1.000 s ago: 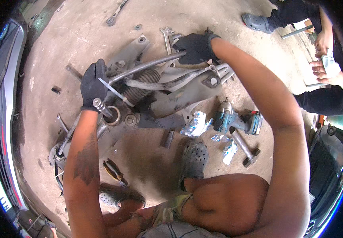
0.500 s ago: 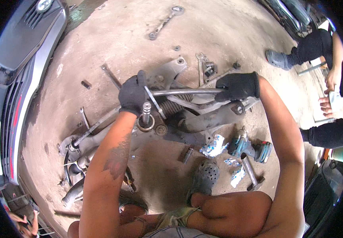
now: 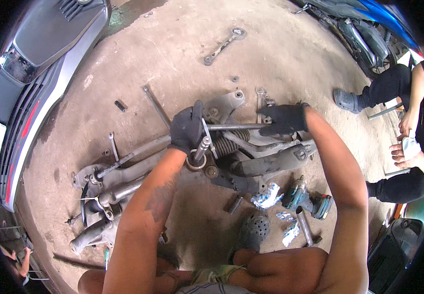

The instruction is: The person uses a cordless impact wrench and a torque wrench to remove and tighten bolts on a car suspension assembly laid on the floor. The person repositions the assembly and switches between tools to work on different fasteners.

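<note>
Both my hands wear black gloves. A long steel bar (image 3: pixel 239 127) lies level between them. My left hand (image 3: pixel 186 130) is closed at the bar's left end, beside a thin silver wrench-like tool (image 3: pixel 208 137) that slants across it. My right hand (image 3: pixel 284 120) is wrapped round the right end. Just below my left hand, an upright steel post (image 3: pixel 201 149) stands tilted in a round ring on the grey suspension assembly (image 3: pixel 158 161), which lies on the floor. A ribbed black rubber boot (image 3: pixel 231 143) runs under the bar.
Around the assembly lie a large ratchet-like wrench (image 3: pixel 224 46), a combination wrench (image 3: pixel 113 147), a long-handled tool (image 3: pixel 156 105), a teal cordless impact driver (image 3: pixel 297 195), a hammer (image 3: pixel 305 226) and crumpled wrappers (image 3: pixel 267 197). A car's bumper (image 3: pixel 40 98) borders the left; a seated person (image 3: pixel 403 147) is at right.
The view has shifted, so most things sit lower and the assembly lies farther right. My right hand is nearer my left, and the upright post leans more to the right.
</note>
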Motion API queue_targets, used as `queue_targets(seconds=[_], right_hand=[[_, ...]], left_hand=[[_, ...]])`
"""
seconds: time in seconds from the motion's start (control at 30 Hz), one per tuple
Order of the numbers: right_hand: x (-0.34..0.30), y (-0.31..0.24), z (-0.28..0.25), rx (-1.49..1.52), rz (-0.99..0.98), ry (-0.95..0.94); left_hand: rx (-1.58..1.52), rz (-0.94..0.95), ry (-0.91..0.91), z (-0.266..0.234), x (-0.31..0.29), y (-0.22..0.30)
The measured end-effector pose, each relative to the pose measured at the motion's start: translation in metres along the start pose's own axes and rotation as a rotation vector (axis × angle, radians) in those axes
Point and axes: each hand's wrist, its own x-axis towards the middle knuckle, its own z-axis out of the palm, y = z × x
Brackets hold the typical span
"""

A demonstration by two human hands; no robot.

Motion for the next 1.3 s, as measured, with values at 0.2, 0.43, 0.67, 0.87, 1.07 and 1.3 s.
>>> queue_targets(seconds=[0.2, 0.43, 0.67, 0.87, 1.07, 1.3], right_hand=[[0.117, -0.006, -0.003, 0.138, -0.074, 0.188], [0.152, -0.014, -0.024, 0.185, 0.179, 0.021], [0.205, -0.028, -0.055, 0.299, 0.163, 0.119], [0.268, -0.014, -0.04, 0.369, 0.302, 0.284], [0.301, -0.004, -0.03, 0.254, 0.333, 0.421], [0.319, 0.01, -0.006, 0.142, 0.329, 0.476]], left_hand=[[-0.117, -0.012, 0.026, 0.0, -0.003, -0.004], [-0.133, 0.028, -0.022, 0.004, 0.001, 0.008], [-0.1, 0.178, -0.036, 0.011, 0.001, 0.006], [-0.007, 0.358, 0.016, 0.018, 0.0, -0.005], [-0.049, 0.336, -0.003, 0.013, -0.002, 0.004], [-0.011, 0.378, 0.038, 0.022, -0.001, -0.001]])
